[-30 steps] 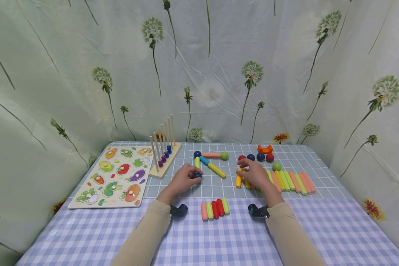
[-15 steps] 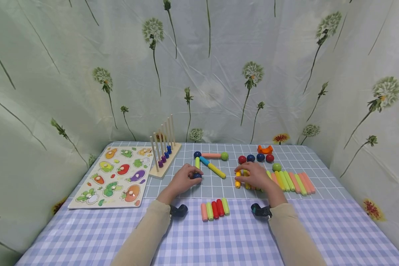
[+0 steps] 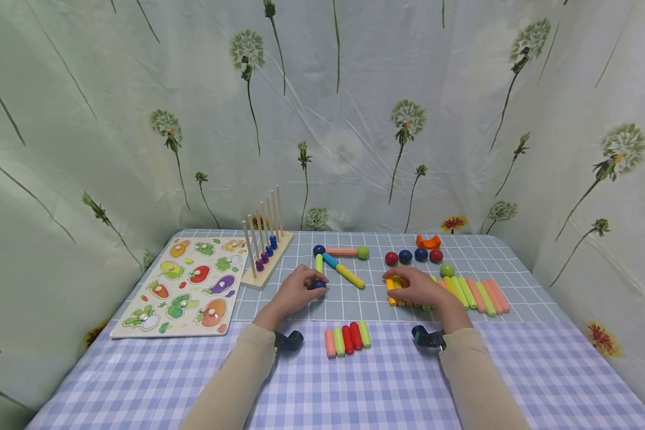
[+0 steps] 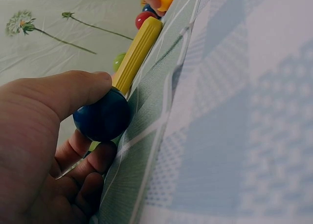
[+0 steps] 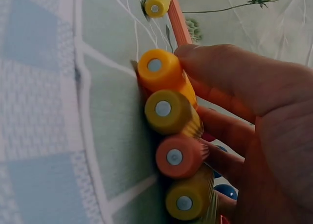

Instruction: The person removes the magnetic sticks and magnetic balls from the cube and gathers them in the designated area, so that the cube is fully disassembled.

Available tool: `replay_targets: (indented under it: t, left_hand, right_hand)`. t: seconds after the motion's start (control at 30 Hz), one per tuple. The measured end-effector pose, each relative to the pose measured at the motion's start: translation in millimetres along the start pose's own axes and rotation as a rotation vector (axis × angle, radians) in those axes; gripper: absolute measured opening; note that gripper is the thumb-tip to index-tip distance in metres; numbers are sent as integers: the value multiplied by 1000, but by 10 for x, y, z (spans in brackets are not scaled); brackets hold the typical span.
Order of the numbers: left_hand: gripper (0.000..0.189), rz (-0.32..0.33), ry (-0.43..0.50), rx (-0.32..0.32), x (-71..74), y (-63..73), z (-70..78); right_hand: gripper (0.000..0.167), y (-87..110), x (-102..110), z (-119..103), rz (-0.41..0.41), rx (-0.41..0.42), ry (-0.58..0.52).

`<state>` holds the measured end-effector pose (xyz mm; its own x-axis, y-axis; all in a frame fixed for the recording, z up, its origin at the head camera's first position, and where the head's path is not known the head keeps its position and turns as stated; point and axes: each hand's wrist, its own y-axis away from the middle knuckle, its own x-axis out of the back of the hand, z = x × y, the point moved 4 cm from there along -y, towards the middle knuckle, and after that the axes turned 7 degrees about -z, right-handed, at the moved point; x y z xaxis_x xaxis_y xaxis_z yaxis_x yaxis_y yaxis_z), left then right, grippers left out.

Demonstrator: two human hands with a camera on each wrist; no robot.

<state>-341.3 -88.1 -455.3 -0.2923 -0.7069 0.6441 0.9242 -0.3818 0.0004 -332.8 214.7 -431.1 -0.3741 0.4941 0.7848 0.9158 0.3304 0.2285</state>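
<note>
My left hand pinches a dark blue ball between thumb and fingers, at the near end of a lime stick. That stick belongs to a joined shape with another dark blue ball, a pink stick, a green ball, a blue stick and a yellow stick. My right hand holds an orange-yellow stick at the left end of a row, thumb at its near end. Its metal-disc end lies beside a duller yellow stick. My palm hides part of the row.
More pink and lime sticks continue the row rightward. Behind it are red and blue balls, a green ball and an orange curved piece. Several short sticks lie in front. Leftward stand a peg rack and vegetable puzzle board.
My right hand reached left to the orange-yellow stick, then shifted slightly right with it, up against the row. The red ball behind came into full view. My left hand stayed in place.
</note>
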Motion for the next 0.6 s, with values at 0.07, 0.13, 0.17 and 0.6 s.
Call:
replay_targets:
  t: [0.07, 0.13, 0.17, 0.6]
  left_hand:
    - [19, 1, 3, 8, 0, 3, 3]
    - [19, 2, 4, 11, 3, 8, 7]
    - [19, 2, 4, 12, 3, 12, 8]
    - [18, -20, 16, -24, 23, 21, 15]
  right_hand:
    - [44, 4, -3, -8, -6, -2, -1]
    - [43, 0, -10, -27, -4, -9, 1]
    - [43, -4, -14, -44, 4, -14, 6]
    - [46, -145, -232, -522, 110, 115, 253]
